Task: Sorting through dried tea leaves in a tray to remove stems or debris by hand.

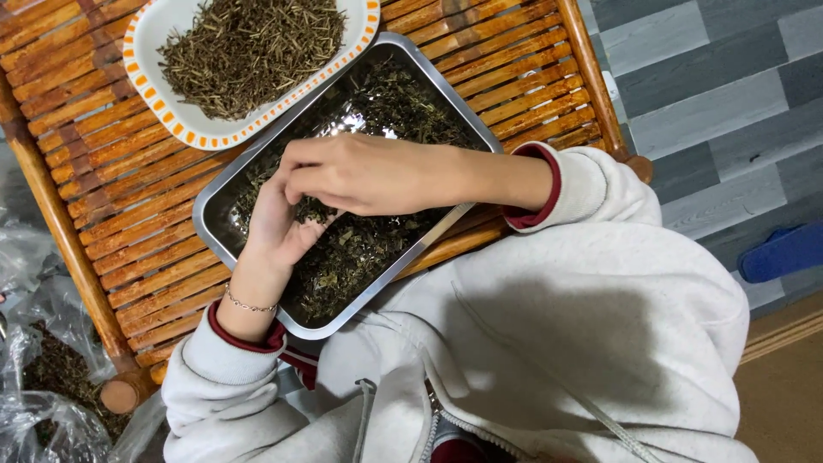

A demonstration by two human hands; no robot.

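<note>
A: Start close in. What is your left hand [276, 225] doing?

B: It lies palm up inside the steel tray [214, 225], cupped open, with a small heap of dried leaves [310, 209] resting on it. It is cradling, not squeezing.

A: And your right hand [360, 174]?

B: It reaches across from the right, fingers curled down over that heap, tips drawn together as if pinching at a bit of it. Whether something is actually caught between the fingertips I cannot tell; they are turned away from the camera.

A: How will that leaf handle?

B: By the look of it, very light, dry and brittle. Flakes should crumble under pressure and scatter with any quick move, so take small pinches with your fingertips and keep your cupped palm low over the tray.

A: Does the stuff point any way?

B: The flakes in the tray have no common direction. The tray itself has its long axis running diagonally, from its near corner by your lap up towards the far right, on the slatted wooden table [94, 154].

A: Farther out?

B: A white dish with an orange-dashed rim [154, 105] sits beyond the tray's far left edge, overlapping it slightly, piled with thin dried stems [249, 47] lying every which way. Those look stiff and needle-like, easier to pick singly.
</note>
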